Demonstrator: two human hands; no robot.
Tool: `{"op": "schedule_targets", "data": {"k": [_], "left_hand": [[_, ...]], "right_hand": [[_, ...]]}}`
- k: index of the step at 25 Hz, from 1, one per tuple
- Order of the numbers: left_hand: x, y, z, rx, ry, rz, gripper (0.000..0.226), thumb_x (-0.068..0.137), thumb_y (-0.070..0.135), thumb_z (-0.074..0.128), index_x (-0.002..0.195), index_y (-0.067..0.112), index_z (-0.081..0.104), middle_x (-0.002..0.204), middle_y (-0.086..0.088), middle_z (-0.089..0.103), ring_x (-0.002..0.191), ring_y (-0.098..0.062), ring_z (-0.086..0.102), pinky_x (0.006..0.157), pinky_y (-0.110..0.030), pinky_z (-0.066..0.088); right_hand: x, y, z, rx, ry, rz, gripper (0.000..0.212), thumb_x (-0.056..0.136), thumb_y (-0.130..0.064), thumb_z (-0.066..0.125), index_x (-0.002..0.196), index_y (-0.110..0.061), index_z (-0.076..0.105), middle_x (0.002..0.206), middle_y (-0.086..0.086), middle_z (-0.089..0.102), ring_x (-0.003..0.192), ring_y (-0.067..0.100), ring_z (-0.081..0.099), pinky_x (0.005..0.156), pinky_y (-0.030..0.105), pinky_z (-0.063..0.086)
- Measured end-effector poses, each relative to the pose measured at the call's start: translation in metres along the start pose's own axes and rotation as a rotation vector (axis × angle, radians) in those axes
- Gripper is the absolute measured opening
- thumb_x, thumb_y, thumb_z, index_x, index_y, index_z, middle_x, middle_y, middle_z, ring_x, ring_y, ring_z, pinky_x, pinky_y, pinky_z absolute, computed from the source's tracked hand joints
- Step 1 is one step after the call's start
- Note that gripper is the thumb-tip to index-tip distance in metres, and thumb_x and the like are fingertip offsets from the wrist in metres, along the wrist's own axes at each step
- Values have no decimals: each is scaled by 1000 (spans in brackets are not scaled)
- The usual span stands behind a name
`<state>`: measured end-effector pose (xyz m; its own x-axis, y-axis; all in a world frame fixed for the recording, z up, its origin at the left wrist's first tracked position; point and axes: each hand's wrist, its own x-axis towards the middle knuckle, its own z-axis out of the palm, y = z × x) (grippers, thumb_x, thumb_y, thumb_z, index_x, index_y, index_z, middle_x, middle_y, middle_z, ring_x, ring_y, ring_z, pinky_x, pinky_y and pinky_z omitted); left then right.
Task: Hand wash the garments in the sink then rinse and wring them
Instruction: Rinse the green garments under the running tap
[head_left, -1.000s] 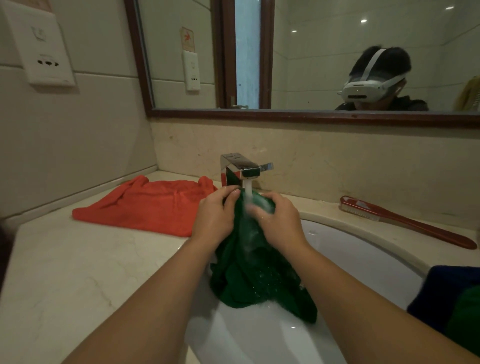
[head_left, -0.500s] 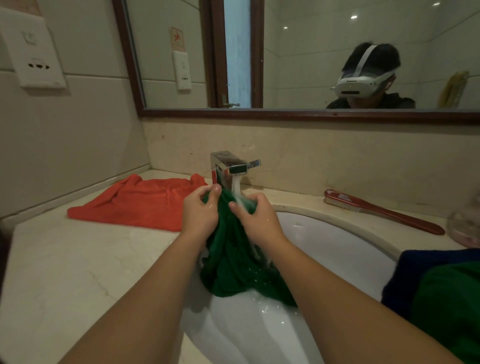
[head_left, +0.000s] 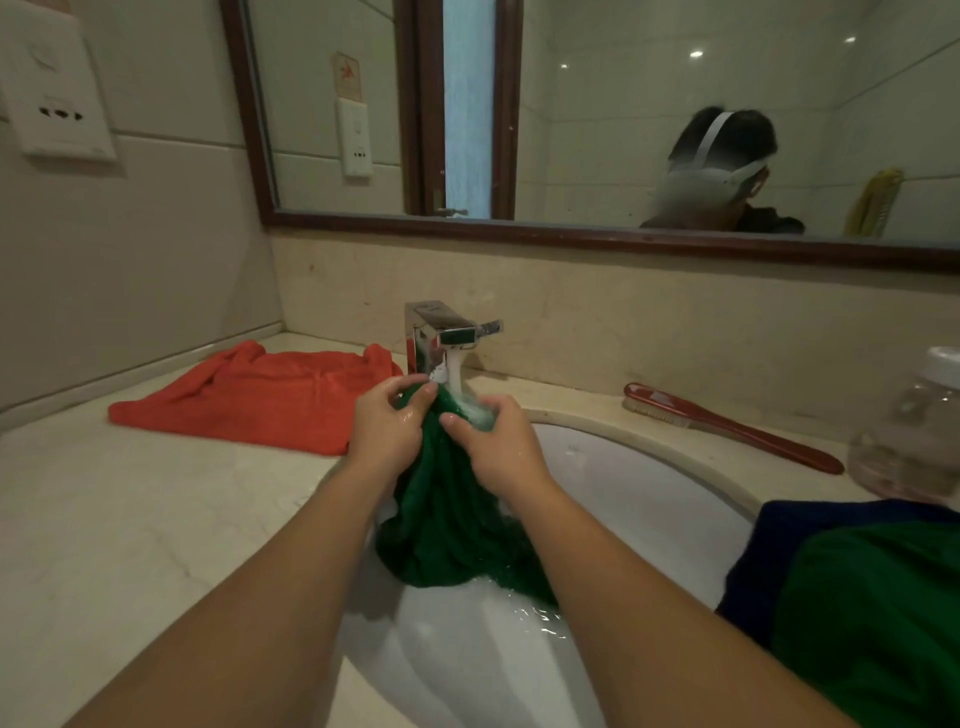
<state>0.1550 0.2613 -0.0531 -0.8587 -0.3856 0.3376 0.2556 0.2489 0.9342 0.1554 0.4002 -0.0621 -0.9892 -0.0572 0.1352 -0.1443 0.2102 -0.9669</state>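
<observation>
The left grip (head_left: 387, 431) was curled round the top of a dark green garment (head_left: 447, 525), thumb and fingers pinching a bunched fold. The right grip (head_left: 498, 452), just beside it, was clenched on the same fold with its thumb pressed into the cloth. Both grips were wet and held the garment's top close under the chrome faucet (head_left: 436, 332). Its water stream (head_left: 456, 376) struck the cloth between them and foamed white against the right grip's fingers. The rest of the garment hung down between the forearms into the white sink (head_left: 649, 499), its lower end lying soaked in shallow water on the basin's near side. To the left, an orange garment (head_left: 260, 400) lay spread flat on the pale marble bench (head_left: 130, 519), one edge near the left grip. To the right of the faucet, a red scrubbing brush (head_left: 727, 426) lay on the bench behind the sink's rim. A clear plastic jar (head_left: 914, 436) with a white lid stood at the far right edge. Below the jar, a navy cloth (head_left: 769, 551) and another green cloth (head_left: 883, 613) lay piled over the sink's right rim. A wood-framed mirror (head_left: 623, 104) hung on the wall above, and a white wall socket (head_left: 57, 104) sat on the side wall.
</observation>
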Motion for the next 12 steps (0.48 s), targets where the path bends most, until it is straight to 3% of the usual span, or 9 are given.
{"op": "schedule_targets", "data": {"k": [5, 7, 9, 12], "left_hand": [[10, 9, 4, -226, -12, -124, 24, 91, 11, 75, 114, 17, 71, 101, 6, 70, 87, -4, 66, 68, -14, 54], [10, 13, 6, -299, -21, -174, 25, 92, 9, 72, 116, 16, 70, 99, 8, 69, 83, -3, 67, 66, -16, 55], [9, 15, 6, -360, -38, -217, 25, 94, 8, 70, 118, 16, 69, 98, 5, 71, 82, -8, 70, 66, -20, 59], [8, 15, 3, -318, -76, -217, 30, 96, 11, 69, 125, 18, 68, 110, -1, 70, 96, -18, 71, 78, -31, 62]], "right_hand": [[19, 9, -24, 7, -98, 95, 49, 81, -46, 86, 117, -17, 70, 97, 0, 78, 84, 18, 76, 80, 38, 63], [22, 12, -26, 5, -157, 95, 49, 80, -48, 86, 115, -17, 71, 94, 0, 79, 82, 17, 77, 75, 34, 62], [23, 12, -25, 26, -145, 69, 45, 81, -44, 86, 112, -16, 68, 96, 3, 78, 84, 20, 77, 76, 38, 63], [21, 8, -23, 59, -53, 28, 29, 90, -38, 79, 107, -22, 62, 99, 5, 75, 83, 25, 76, 73, 46, 64]]}}
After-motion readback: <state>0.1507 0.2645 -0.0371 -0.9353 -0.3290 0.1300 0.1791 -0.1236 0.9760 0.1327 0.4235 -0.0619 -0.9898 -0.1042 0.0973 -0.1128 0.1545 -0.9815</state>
